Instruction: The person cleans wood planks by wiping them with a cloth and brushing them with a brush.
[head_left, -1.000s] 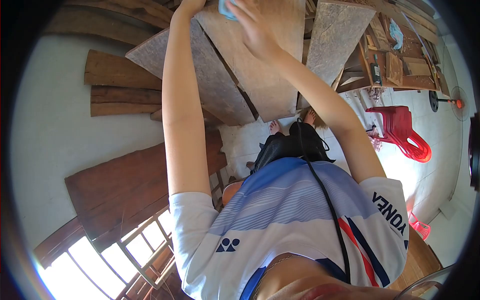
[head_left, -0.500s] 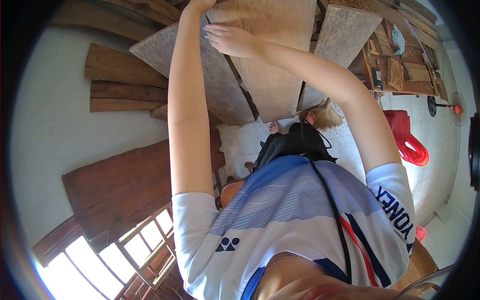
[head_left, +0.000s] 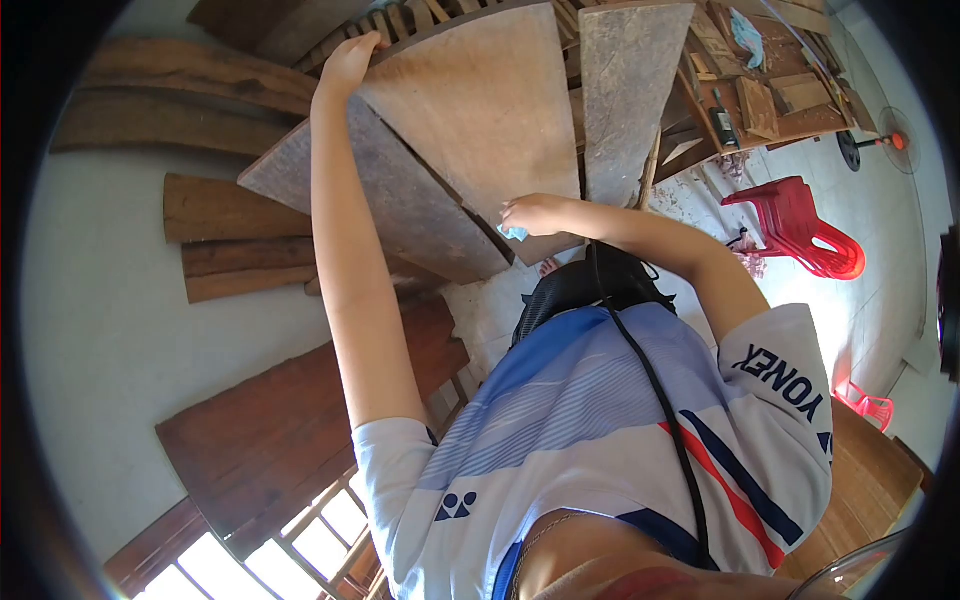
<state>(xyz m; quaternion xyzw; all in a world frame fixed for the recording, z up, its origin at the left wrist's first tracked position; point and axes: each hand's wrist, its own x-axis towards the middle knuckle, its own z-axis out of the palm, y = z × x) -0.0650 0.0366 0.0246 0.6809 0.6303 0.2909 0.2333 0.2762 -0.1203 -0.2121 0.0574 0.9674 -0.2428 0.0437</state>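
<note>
A pale, wide wooden board (head_left: 470,110) leans in front of me, its lower end near the floor. My left hand (head_left: 350,62) is curled over its upper left corner, fingers closed on the edge. Near the board's lower end, my right hand (head_left: 540,214) presses a small light-blue cloth (head_left: 513,233) against the surface; most of the cloth is hidden under the fingers. A greyish plank (head_left: 430,205) lies along the left side of the board, and another grey plank (head_left: 632,90) stands on its right.
Dark planks (head_left: 235,210) lean on the left wall, with a large reddish-brown panel (head_left: 300,410) below. To the right is a workbench (head_left: 700,150) holding wood pieces, a bottle (head_left: 722,125) and a blue cloth (head_left: 746,38). Stacked red chairs (head_left: 800,230) and a fan (head_left: 890,142) stand beyond.
My right hand has moved from the board's upper left down to its lower end, along with the cloth. My left hand now shows on the upper corner. The view has shifted.
</note>
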